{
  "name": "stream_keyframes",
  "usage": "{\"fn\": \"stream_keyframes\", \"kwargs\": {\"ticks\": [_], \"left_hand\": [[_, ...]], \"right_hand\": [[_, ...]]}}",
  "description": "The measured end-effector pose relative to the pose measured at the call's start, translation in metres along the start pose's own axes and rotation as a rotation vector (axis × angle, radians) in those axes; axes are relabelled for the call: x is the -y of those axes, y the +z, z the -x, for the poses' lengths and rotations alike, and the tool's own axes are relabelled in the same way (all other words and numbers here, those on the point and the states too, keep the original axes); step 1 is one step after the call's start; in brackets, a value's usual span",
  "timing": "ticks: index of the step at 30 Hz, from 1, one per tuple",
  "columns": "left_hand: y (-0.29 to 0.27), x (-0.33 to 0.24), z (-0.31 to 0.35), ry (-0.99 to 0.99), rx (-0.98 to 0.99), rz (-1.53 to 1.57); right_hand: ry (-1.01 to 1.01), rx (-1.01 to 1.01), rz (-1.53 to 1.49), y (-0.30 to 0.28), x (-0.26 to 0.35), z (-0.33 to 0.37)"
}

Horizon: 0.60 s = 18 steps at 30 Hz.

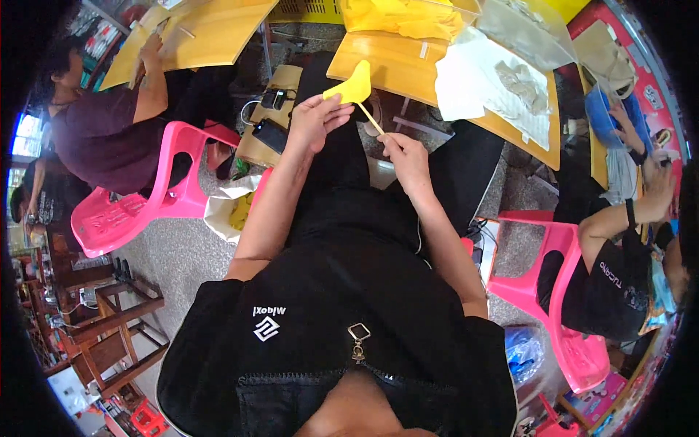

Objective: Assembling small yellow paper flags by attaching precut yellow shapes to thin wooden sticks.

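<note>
A small yellow curved piece [355,86], soft-looking like fabric, is held out over my lap. My left hand [314,122] pinches its left end between thumb and fingers. A thin pale stick [370,118] runs from the lower edge of the yellow piece down to my right hand [408,159], whose thumb and fingertips are closed on it. Whether the stick's tip is inside the piece or only against it, I cannot tell. Beyond my hands, a heap of yellow pieces [408,18] lies in a clear container on the wooden table [378,62].
Right of the heap, a white cloth [466,80] with a crumpled grey-white piece lies on the table. A phone [270,135] and a charger [274,98] rest on a low board at left. People sit on pink chairs [182,171] on both sides.
</note>
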<state>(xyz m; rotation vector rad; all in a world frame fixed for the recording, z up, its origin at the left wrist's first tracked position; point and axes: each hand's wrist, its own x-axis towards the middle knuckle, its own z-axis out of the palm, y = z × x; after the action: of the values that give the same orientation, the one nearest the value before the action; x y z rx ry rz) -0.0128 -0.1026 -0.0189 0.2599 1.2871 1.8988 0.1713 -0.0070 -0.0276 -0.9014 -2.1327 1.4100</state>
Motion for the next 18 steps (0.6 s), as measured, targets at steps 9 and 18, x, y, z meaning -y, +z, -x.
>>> {"fn": "stream_keyframes", "kwargs": {"ticks": [9, 18], "left_hand": [[0.006, 0.009, 0.009, -0.103, 0.107, -0.144], [-0.006, -0.028, 0.009, -0.180, 0.359, -0.541]], "right_hand": [[0.292, 0.076, -0.534, 0.000, -0.009, -0.014], [0.277, 0.161, -0.530, -0.006, 0.000, -0.010]]}}
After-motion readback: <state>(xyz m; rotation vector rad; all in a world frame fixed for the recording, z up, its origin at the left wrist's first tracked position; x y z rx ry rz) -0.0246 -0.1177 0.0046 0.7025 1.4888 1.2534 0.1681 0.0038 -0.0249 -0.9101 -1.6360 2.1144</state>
